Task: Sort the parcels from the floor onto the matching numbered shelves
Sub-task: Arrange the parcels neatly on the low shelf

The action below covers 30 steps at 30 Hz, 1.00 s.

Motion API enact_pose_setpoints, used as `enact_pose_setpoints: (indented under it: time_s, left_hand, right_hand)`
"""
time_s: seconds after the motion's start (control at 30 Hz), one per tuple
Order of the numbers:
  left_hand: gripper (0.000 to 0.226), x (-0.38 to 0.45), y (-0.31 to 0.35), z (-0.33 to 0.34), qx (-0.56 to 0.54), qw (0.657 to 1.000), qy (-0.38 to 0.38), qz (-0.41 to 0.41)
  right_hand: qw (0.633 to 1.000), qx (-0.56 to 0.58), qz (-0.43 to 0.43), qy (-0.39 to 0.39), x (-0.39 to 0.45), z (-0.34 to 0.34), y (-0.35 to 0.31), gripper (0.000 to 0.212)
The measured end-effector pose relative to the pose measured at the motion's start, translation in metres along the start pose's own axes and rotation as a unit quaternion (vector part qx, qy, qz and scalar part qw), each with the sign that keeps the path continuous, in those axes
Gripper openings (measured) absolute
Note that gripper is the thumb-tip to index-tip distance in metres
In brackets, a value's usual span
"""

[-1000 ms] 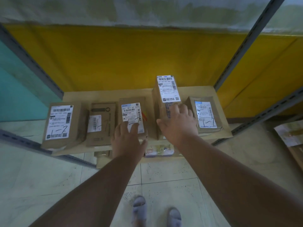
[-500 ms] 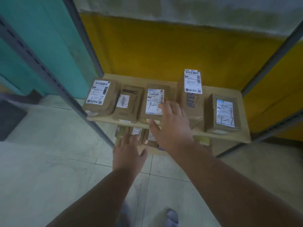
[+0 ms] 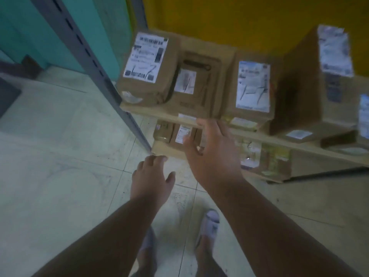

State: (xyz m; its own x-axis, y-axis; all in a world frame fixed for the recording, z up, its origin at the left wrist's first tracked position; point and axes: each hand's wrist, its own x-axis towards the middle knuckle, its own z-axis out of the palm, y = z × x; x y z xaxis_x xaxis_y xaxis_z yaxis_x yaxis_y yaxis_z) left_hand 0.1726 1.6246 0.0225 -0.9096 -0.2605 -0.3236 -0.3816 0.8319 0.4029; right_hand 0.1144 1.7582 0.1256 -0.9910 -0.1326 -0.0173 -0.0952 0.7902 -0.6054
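Several brown cardboard parcels with white labels stand in a row on a wooden shelf [image 3: 159, 114]. The leftmost parcel [image 3: 147, 66] has "1-7" handwritten on its label. Beside it lie a flatter parcel [image 3: 195, 82], a labelled parcel [image 3: 252, 86] also marked "1-7", and a tall box [image 3: 315, 80] at the right. My right hand [image 3: 211, 154] hovers with relaxed fingers in front of the shelf edge, holding nothing. Lower and to its left is my left hand [image 3: 151, 176], over the floor, fingers loosely curled and empty. More parcels [image 3: 183, 132] sit on the lower shelf.
A grey slotted metal upright [image 3: 95, 62] of the rack runs diagonally down to the floor at the left of the shelf. Behind are a teal wall and a yellow wall. Pale floor tiles spread to the left. My feet in sandals [image 3: 209, 222] stand below.
Both hands have drawn back from the parcels on the shelf and hold nothing. The view has swung left and closer, so the shelf now sits at the upper right.
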Motion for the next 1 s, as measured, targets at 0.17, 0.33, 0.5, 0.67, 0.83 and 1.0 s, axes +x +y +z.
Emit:
enact_pose_setpoints:
  time_s: [0.17, 0.33, 0.5, 0.67, 0.83, 1.0]
  left_hand:
    - [0.051, 0.046, -0.045, 0.088, -0.013, 0.999, -0.01, -0.035]
    - [0.049, 0.099, -0.084, 0.18, -0.035, 0.998, -0.007, -0.048]
    - [0.049, 0.158, -0.113, 0.238, -0.063, 0.997, 0.017, -0.052]
    - [0.048, 0.223, -0.126, 0.264, -0.052, 0.997, 0.061, 0.012]
    - [0.037, 0.269, -0.132, 0.28, -0.053, 0.993, 0.092, 0.046]
    - [0.031, 0.302, -0.127, 0.287, -0.051, 0.988, 0.135, 0.062]
  right_hand:
    - [0.999, -0.004, -0.016, -0.041, 0.009, 0.097, 0.062, 0.046]
    - [0.997, -0.017, -0.02, -0.069, 0.034, 0.185, 0.131, 0.046]
    - [0.995, -0.022, -0.041, -0.084, 0.071, 0.261, 0.186, 0.042]
    - [0.994, -0.032, -0.046, -0.089, 0.122, 0.319, 0.225, 0.041]
    - [0.996, -0.017, -0.042, -0.071, 0.164, 0.359, 0.266, 0.04]
    - [0.993, -0.071, -0.049, -0.084, 0.18, 0.365, 0.299, 0.036]
